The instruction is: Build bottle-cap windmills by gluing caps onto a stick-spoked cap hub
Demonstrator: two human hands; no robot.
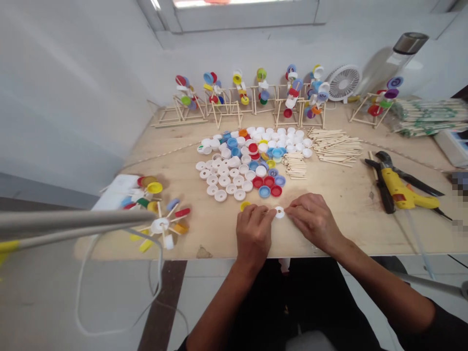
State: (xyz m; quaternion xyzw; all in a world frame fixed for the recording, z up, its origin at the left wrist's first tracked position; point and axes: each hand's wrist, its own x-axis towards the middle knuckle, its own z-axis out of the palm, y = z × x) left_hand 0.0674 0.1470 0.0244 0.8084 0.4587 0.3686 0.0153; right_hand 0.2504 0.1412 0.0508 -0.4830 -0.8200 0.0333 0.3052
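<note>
A small white bottle cap [280,212] with a hole in its middle sits low over the front of the table, between my two hands. My left hand [255,231] pinches the cap's left edge, its fingers closed. From the other side, the closed fingertips of my right hand [313,219] meet near the cap's right edge; whatever they pinch is too small to make out. A yellow cap [245,205] lies just behind my left knuckles. Beyond the hands spreads a pile of loose caps [234,173], mostly white, some red and blue, beside short wooden sticks [295,165].
Longer sticks [336,146] lie behind to the right. A yellow glue gun [404,187] and black-handled pliers [385,192] rest at right. Cap-and-stick wheels [161,225] occupy the left end, near a pale pole [73,224]. Stick frames with wheels [288,97] and a fan [343,83] line the wall.
</note>
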